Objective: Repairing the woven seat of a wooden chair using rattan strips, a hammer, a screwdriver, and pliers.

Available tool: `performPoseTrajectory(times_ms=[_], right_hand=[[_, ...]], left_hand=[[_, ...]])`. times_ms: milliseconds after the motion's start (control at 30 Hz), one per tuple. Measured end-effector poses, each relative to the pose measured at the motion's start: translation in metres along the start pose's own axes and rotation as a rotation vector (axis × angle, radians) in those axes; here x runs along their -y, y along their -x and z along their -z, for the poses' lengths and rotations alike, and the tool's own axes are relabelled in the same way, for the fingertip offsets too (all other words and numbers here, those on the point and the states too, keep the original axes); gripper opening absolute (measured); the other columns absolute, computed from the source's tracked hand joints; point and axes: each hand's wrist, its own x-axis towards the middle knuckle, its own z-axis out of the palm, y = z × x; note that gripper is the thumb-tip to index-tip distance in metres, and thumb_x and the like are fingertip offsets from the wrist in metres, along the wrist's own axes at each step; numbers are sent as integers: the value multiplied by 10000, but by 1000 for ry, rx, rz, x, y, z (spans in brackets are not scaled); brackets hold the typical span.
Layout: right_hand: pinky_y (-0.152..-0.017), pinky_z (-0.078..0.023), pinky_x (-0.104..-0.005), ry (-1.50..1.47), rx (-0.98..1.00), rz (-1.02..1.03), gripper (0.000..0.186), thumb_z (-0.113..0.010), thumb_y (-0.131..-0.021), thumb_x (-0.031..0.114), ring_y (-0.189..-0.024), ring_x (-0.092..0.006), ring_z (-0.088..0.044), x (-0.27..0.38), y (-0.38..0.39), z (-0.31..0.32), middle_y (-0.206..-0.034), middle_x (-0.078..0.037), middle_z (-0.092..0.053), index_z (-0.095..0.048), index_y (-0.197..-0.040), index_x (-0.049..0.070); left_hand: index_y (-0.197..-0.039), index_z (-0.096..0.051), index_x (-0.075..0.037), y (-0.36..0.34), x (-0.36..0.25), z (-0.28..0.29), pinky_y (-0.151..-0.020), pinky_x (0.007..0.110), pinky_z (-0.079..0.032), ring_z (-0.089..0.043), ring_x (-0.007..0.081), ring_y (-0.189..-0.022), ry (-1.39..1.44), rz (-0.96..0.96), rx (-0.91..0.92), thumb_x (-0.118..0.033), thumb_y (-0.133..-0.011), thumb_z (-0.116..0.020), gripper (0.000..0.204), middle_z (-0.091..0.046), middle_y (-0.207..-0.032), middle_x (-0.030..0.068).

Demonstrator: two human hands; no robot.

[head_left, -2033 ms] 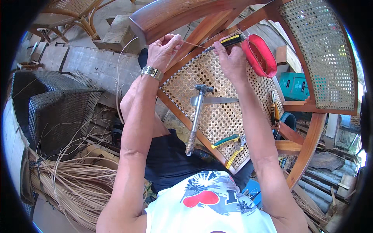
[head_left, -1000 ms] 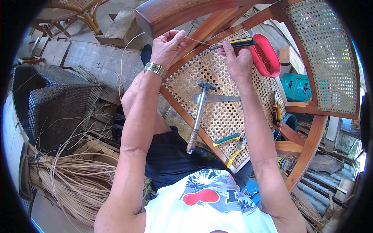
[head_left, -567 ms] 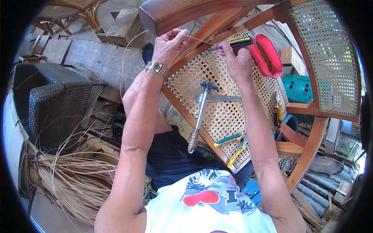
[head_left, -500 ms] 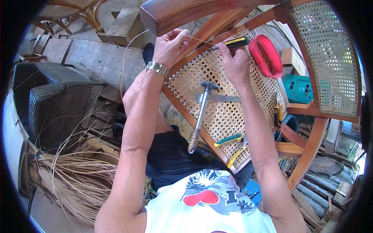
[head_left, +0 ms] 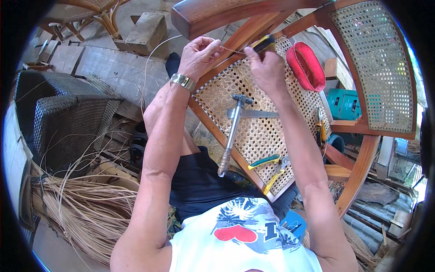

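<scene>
My left hand (head_left: 197, 57) pinches a thin cane strand (head_left: 234, 51) by the chair's wooden seat rail. My right hand (head_left: 265, 65) grips a black-and-yellow handled tool (head_left: 264, 42), probably a screwdriver or awl, at that rail; its tip is hidden. Below both hands is a woven cane seat (head_left: 253, 136) in a wooden frame. On it lie a metal hammer (head_left: 233, 132), a flat metal blade (head_left: 260, 114), green-and-yellow cutters (head_left: 263, 161), yellow-and-black pliers (head_left: 321, 127) and a red oblong container (head_left: 306, 66).
A caned chair back (head_left: 372, 63) rises at the right beside teal boxes (head_left: 342, 103). A thick wooden rail (head_left: 226, 16) crosses above my hands. At left stand a dark woven armchair (head_left: 59, 118), a bundle of cane strands (head_left: 86, 204), a wooden box (head_left: 145, 32) and rattan furniture.
The black-and-yellow tool has swung to a steeper slant, its handle end higher and further left, with my right hand moving along. My left hand has shifted slightly right and up since two seconds ago.
</scene>
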Motion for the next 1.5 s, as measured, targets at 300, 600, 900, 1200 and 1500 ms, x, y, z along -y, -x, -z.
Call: performPoseTrajectory(times_ms=[300,600,900,1200,1500], right_hand=[[-705,-602,-274,-430,-78,-93,287,-643,-1012,264,-771,-143,-725,-15,6,6,-894,-102,-731,-628,-1017,-23],[-726,-607,-272,-437,-40,-69,322,-620,-1024,275,-779,-143,-723,-19,5,-9,-884,-106,-740,-679,-988,-39],[-714,-598,-274,-463,-65,-133,316,-628,-1018,295,-783,-148,-726,-23,4,-14,-873,-103,-742,-670,-1001,-17],[-641,-555,-303,-64,67,124,285,-681,-978,316,-731,-159,-705,-9,8,-9,-805,-63,-715,-646,-1036,39],[-637,-571,-292,-202,-97,174,252,-667,-991,278,-719,-161,-703,-5,16,-3,-813,-64,-714,-633,-1039,33]], left_hand=[[-996,-702,-102,0,-2,5,-686,192,-507,-660,42,-796,-102,70,-19,-310,-925,-765,229,-754,-926,11],[-991,-702,-106,1,0,5,-725,232,-525,-669,54,-807,-207,16,-39,-346,-921,-765,258,-758,-939,10],[-985,-697,-104,-1,-1,5,-724,223,-524,-668,51,-804,-197,52,-61,-336,-928,-759,246,-761,-946,17],[-997,-691,-94,-1,1,1,-721,224,-519,-659,49,-800,-198,17,-60,-334,-930,-756,258,-754,-940,7],[-996,-692,-95,2,2,4,-715,218,-513,-653,51,-790,-120,37,-57,-325,-934,-752,245,-756,-942,18]])
